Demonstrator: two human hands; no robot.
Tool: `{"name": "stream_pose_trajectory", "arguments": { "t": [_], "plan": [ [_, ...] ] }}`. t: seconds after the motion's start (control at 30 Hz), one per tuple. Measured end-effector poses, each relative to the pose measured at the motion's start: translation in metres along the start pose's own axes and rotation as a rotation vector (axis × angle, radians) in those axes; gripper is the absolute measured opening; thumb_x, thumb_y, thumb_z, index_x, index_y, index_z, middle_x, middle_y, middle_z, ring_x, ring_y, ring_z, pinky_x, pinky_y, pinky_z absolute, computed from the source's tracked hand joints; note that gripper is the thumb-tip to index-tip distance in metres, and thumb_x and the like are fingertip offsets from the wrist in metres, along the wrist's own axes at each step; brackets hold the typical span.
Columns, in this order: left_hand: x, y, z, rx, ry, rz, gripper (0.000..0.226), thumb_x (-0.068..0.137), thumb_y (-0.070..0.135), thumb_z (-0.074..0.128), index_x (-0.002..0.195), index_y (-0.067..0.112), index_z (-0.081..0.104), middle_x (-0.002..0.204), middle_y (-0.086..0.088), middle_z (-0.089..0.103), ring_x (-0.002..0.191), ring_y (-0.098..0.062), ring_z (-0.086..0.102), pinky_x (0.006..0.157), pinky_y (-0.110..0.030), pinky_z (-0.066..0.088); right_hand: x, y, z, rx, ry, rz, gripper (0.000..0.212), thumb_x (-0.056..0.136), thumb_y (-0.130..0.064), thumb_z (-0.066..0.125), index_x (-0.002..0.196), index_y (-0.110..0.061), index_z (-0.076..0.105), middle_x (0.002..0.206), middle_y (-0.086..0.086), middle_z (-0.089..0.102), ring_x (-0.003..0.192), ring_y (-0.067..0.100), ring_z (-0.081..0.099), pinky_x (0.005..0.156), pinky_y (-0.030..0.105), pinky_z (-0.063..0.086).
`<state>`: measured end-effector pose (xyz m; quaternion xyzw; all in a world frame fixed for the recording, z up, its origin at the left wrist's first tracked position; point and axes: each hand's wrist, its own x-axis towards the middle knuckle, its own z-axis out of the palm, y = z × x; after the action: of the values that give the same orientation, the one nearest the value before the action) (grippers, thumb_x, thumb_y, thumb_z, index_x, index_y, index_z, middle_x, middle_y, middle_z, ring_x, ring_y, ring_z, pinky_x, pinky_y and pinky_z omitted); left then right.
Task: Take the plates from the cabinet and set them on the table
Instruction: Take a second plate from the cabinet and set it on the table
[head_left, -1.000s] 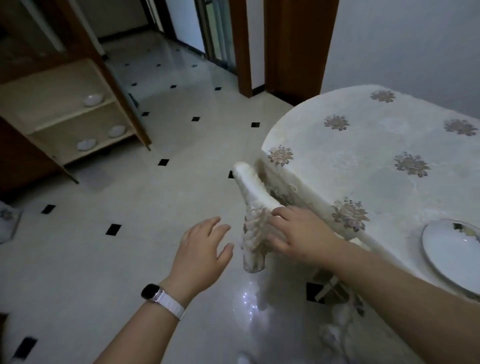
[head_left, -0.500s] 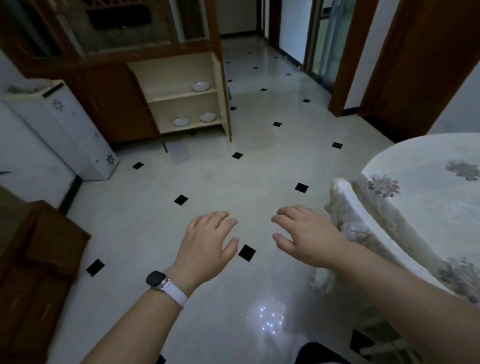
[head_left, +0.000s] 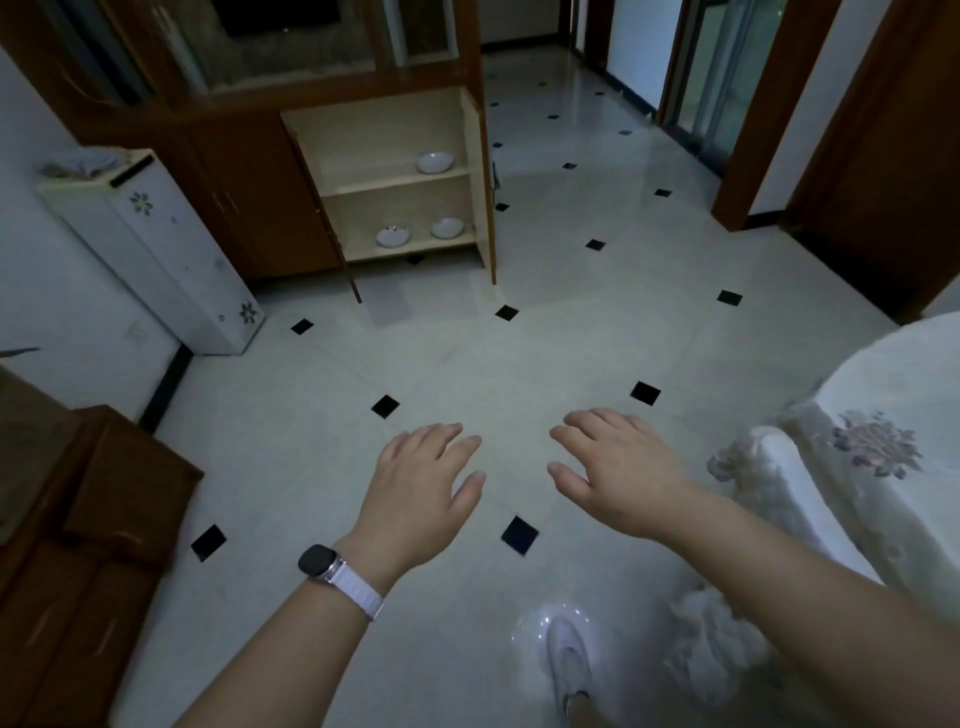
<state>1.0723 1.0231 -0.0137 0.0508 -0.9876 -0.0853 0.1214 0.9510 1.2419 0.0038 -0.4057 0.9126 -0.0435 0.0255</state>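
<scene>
The open cabinet (head_left: 467, 135) stands across the room, its doors swung wide. One white plate (head_left: 435, 162) lies on its upper shelf, and two more white plates (head_left: 393, 236) (head_left: 447, 227) lie side by side on the lower shelf. The table (head_left: 893, 384) with its floral cloth shows at the right edge. My left hand (head_left: 421, 483), with a watch on the wrist, and my right hand (head_left: 618, 467) hover over the floor with fingers spread, holding nothing, far from the cabinet.
A white floor unit (head_left: 171, 249) stands left of the cabinet. A brown wooden chest (head_left: 78, 519) fills the lower left. A cloth-covered chair (head_left: 769, 483) stands against the table. Tiled floor (head_left: 519, 353) lies between me and the cabinet. My white shoe (head_left: 569, 660) is below.
My view has swung left from the table toward the cabinet, which is nearer and more central. My right hand left the chair back; both hands hang free over the floor.
</scene>
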Motion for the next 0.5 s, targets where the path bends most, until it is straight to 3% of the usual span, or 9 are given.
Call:
{"name": "stream_pose_trajectory", "arguments": {
  "t": [0.23, 0.5],
  "plan": [
    [0.117, -0.019, 0.002, 0.017, 0.031, 0.014, 0.042, 0.093, 0.045, 0.042, 0.119, 0.022, 0.065, 0.126, -0.001, 0.063, 0.116, -0.022, 0.056, 0.103, -0.046, 0.039, 0.098, 0.056, -0.024, 0.037, 0.045, -0.001, 0.058, 0.088, -0.058, 0.025, 0.121, -0.022, 0.057, 0.125, -0.003, 0.058, 0.119, 0.022, 0.050, 0.097, 0.037, 0.038],
    [0.188, -0.078, -0.011, 0.074, 0.033, -0.083, 0.044, 0.092, 0.047, 0.042, 0.119, 0.023, 0.065, 0.126, -0.001, 0.063, 0.116, -0.023, 0.056, 0.103, -0.045, 0.038, 0.220, 0.042, -0.046, 0.070, 0.077, -0.142, 0.057, 0.088, -0.055, 0.026, 0.119, -0.019, 0.058, 0.123, 0.000, 0.058, 0.115, 0.024, 0.050, 0.094, 0.039, 0.039]
  ]
}}
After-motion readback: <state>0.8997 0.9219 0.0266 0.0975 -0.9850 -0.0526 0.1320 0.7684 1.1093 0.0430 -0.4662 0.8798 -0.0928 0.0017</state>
